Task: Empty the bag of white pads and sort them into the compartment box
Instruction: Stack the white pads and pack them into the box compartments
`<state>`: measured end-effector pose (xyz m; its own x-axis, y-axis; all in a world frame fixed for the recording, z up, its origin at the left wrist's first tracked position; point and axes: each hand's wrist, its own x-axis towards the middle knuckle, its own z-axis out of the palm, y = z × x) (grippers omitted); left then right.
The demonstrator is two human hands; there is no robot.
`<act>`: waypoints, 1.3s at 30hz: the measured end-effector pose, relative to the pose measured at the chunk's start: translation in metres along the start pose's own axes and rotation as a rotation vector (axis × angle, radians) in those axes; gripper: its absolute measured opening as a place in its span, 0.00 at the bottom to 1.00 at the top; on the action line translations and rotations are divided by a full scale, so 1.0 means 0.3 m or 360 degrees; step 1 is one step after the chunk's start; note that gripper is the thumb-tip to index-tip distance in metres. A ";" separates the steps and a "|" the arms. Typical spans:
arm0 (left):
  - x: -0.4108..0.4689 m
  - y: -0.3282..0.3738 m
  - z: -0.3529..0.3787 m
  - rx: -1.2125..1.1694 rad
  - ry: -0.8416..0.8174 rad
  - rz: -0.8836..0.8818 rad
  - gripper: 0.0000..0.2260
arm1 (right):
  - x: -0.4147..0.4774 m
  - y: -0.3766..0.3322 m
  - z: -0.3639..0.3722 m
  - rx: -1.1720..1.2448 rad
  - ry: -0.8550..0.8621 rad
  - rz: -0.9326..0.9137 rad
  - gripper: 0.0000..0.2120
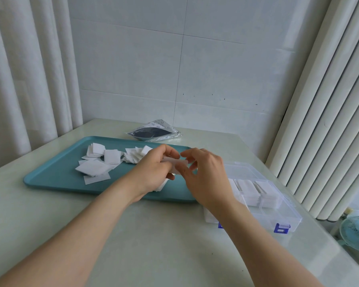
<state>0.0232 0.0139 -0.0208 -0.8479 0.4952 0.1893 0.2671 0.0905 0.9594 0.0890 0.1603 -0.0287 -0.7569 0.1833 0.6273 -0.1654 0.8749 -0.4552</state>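
I watched both forearms reach out over the pale table (pixel 153 245). The left hand (pixel 153 170) was curled round a stack of white pads (pixel 175 165), and the right hand (pixel 205 179) pinched the same stack's other end. Just right of the right hand sat the clear compartment box (pixel 278 212), with packed pads (pixel 265 193) in at least 2 far compartments. Under both hands lay the teal tray (pixel 56 179), with loose pads (pixel 95 166) scattered left of the left hand. Beyond the hands, past the tray, lay the bag (pixel 153 133), its mouth gaping.

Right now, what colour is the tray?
Teal; the tray shows best in the head view.
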 end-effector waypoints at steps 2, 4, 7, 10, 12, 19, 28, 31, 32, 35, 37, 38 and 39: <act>0.003 0.000 0.005 -0.0109 0.0025 -0.0035 0.10 | -0.004 -0.004 0.011 -0.0009 -0.0037 -0.0019 0.05; 0.007 0.003 0.014 -0.0348 0.0062 -0.0079 0.08 | -0.004 -0.009 0.013 0.0002 0.0029 0.0029 0.04; 0.006 0.017 0.028 -0.0671 -0.0025 -0.0148 0.09 | -0.003 -0.018 0.008 -0.0046 0.0164 0.0049 0.04; -0.007 0.020 0.033 -0.0738 -0.0187 -0.0210 0.12 | -0.011 -0.031 0.014 -0.0108 0.0142 -0.0020 0.04; -0.010 0.017 0.029 -0.0706 -0.0173 -0.0214 0.11 | -0.016 -0.038 0.026 -0.0117 0.0085 -0.0065 0.05; 0.020 0.003 -0.002 -0.0402 0.0481 -0.0135 0.13 | -0.040 -0.080 0.025 -0.0456 -0.0116 -0.0134 0.12; 0.046 -0.028 -0.050 0.0058 0.1115 0.0132 0.12 | -0.047 -0.133 0.136 -0.0530 -0.0456 -0.0324 0.17; 0.048 -0.043 -0.060 0.0130 0.1114 0.0039 0.13 | -0.035 -0.118 0.153 -0.0467 -0.0491 -0.0153 0.10; 0.050 -0.052 -0.060 0.0170 0.1090 -0.0008 0.13 | -0.032 -0.111 0.152 -0.0436 -0.0491 -0.0089 0.08; 0.060 -0.078 -0.060 0.0254 0.1004 -0.0055 0.13 | -0.028 -0.093 0.146 -0.0317 -0.0484 0.0031 0.07; 0.063 -0.083 -0.058 0.0273 0.0954 -0.0059 0.13 | -0.029 -0.080 0.146 -0.0247 -0.0479 0.0038 0.09; 0.065 -0.085 -0.056 0.0276 0.0931 -0.0056 0.14 | -0.030 -0.078 0.145 -0.0229 -0.0472 0.0037 0.11; 0.062 -0.085 -0.053 0.0267 0.0916 -0.0046 0.13 | -0.031 -0.077 0.144 -0.0228 -0.0461 0.0033 0.12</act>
<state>-0.0067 0.0070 -0.0383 -0.9552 -0.0528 0.2913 0.2692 0.2551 0.9287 0.0725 0.1191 -0.0513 -0.9111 0.0846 0.4034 -0.0727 0.9303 -0.3595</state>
